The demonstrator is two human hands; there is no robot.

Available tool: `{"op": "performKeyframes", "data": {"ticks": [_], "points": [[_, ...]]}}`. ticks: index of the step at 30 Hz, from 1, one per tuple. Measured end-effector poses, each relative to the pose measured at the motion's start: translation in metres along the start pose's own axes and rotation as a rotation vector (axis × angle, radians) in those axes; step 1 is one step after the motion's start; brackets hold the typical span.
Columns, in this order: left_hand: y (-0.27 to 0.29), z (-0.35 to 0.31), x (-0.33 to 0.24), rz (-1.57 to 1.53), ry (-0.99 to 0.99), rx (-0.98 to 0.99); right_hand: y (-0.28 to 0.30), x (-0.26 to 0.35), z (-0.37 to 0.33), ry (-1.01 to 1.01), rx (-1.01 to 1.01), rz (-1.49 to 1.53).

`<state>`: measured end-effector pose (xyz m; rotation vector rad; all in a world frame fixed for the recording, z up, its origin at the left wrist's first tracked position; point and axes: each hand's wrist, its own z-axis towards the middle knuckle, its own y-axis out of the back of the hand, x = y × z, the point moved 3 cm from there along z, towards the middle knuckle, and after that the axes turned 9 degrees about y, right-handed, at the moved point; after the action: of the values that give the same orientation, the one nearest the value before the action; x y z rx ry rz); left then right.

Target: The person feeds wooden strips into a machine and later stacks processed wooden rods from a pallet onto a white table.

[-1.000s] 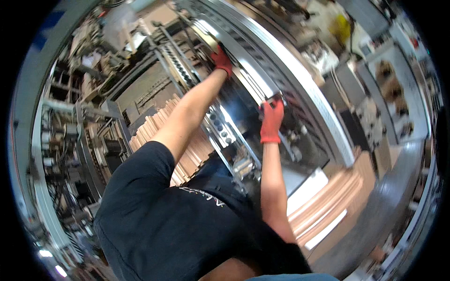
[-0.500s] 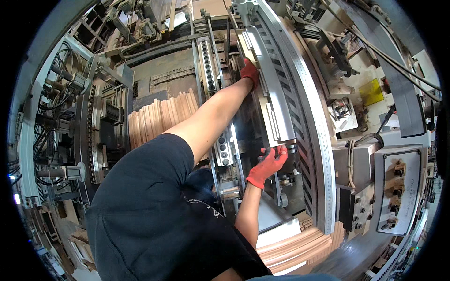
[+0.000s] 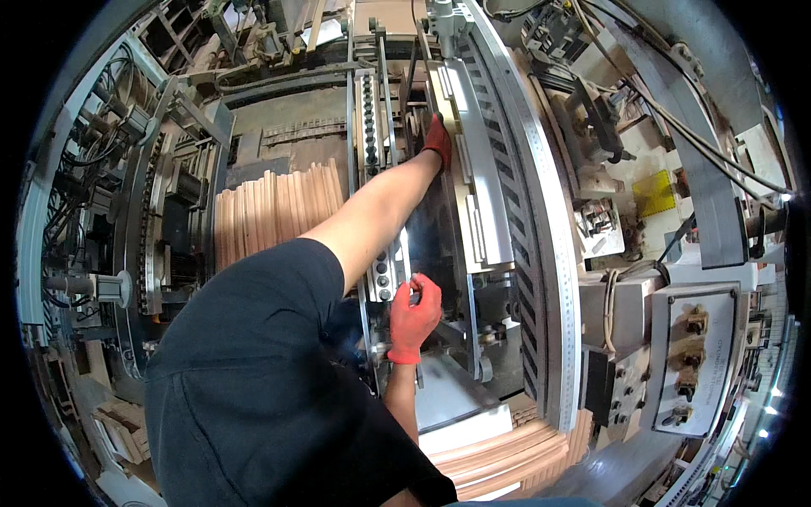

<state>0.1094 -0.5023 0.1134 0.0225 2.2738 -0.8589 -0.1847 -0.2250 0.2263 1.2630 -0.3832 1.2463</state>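
Both my hands wear red gloves and are at a large woodworking machine. My left hand (image 3: 437, 139) is stretched far out and grips the upper end of a dark glossy panel (image 3: 431, 232), next to a pale metal rail (image 3: 477, 177). My right hand (image 3: 414, 317) is closer to me, its fingers curled round the panel's lower left edge. That edge lies beside a perforated metal bar (image 3: 369, 127).
A stack of pale wooden slats (image 3: 270, 211) lies to the left of the bar. More wooden strips (image 3: 507, 460) lie at the lower right. A long ruled metal beam (image 3: 549, 253) runs down the right, with a grey switch box (image 3: 688, 363) beyond it. Cables and motors crowd the left.
The view has swung round so the machine now runs upright in the picture. My right hand has slid down the panel's edge towards me. My left hand stays at the far end.
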Motion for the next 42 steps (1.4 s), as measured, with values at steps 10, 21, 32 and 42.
{"op": "performKeyframes", "data": {"ticks": [10, 21, 32, 42], "points": [[0.028, 0.029, 0.000, 0.173, 0.012, -0.109, -0.002, 0.010, -0.002, -0.018, 0.027, 0.063], [0.012, -0.004, -0.009, 0.299, 0.075, -0.235, 0.001, 0.005, 0.000, -0.082, -0.016, 0.140], [0.014, -0.016, -0.015, 0.405, 0.086, -0.300, 0.001, 0.006, -0.001, -0.052, -0.006, 0.096], [-0.002, -0.033, -0.015, 0.345, 0.121, -0.269, 0.003, 0.002, -0.002, -0.059, -0.024, 0.106]]}}
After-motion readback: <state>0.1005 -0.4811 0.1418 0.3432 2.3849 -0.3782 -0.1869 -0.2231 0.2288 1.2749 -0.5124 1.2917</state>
